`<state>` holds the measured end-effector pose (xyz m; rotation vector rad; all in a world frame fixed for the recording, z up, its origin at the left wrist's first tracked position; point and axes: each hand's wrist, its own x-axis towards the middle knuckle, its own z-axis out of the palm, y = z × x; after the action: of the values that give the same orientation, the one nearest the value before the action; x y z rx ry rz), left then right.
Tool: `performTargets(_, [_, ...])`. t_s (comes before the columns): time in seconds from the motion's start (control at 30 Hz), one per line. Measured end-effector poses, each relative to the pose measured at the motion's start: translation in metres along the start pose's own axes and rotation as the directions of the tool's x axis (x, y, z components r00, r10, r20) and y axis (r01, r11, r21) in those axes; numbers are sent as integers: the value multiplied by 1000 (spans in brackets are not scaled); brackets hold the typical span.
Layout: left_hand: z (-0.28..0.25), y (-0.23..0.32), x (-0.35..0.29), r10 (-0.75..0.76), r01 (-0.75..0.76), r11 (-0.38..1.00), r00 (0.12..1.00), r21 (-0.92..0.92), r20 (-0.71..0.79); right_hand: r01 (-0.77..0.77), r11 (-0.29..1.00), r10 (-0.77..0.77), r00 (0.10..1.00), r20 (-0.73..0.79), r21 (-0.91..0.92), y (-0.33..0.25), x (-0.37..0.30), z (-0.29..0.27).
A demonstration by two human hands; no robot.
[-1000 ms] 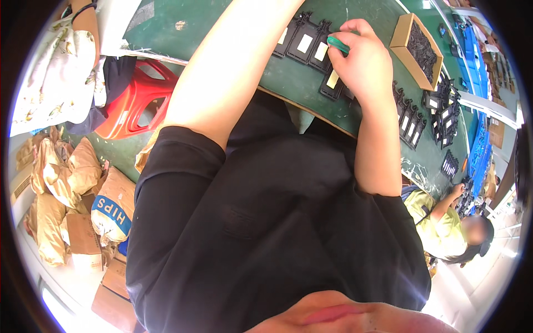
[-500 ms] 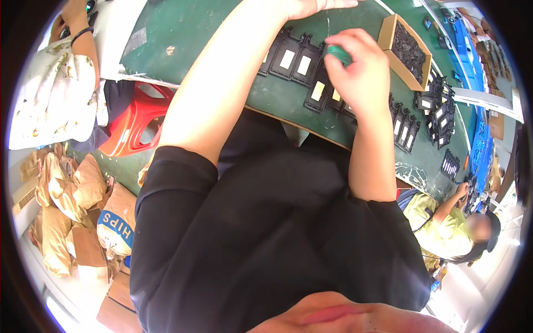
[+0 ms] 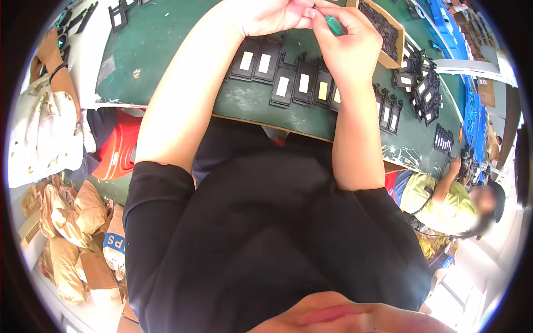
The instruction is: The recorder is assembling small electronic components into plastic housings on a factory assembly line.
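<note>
At the top edge, my left hand (image 3: 273, 16) and my right hand (image 3: 352, 38) meet over the green worktable (image 3: 244, 102). The fingertips of my left hand are pinched together against those of my right; what they hold is too small to make out. Inside the closed fingers of my right hand sits a tool with a rounded green handle (image 3: 334, 25), its working end hidden. Below them runs a row of flat black plastic frames (image 3: 283, 87) with pale labels, partly covered by my right forearm.
Right of my hands stands a cardboard box (image 3: 391, 60) holding small black parts. Beyond it is a heap of labelled black frames (image 3: 426, 97). One person (image 3: 444, 202) works at the right, another person (image 3: 47, 127) at the left by a red stool (image 3: 118, 150). Brown sacks (image 3: 66, 216) lie lower left.
My right hand has moved up with the green-handled tool and now meets my left hand, whose fingers have closed. The view has shifted, so the table sits differently in it.
</note>
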<state>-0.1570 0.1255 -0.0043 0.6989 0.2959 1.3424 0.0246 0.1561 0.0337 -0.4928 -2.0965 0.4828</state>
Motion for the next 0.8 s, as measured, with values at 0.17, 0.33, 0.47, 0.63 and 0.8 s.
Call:
performTargets(0.17, [7,0,2,-12,26,983,997,182,-82,12,996,-14,999,-29,-93,-6,-1,1])
performTargets(0.33, [-2,10,-2,-74,66,997,979,48,188,-44,998,43,999,-17,-50,-16,-1,0])
performTargets(0.47, [6,23,-8,41,-33,975,999,220,-31,-81,997,81,997,16,5,-37,0,-3])
performTargets(0.63, [-2,44,-13,307,-262,944,921,201,-241,-52,999,48,969,241,8,-66,6,9])
performTargets(0.8, [-18,56,-17,468,-474,876,790,91,-397,-82,992,115,907,406,-98,-47,0,38])
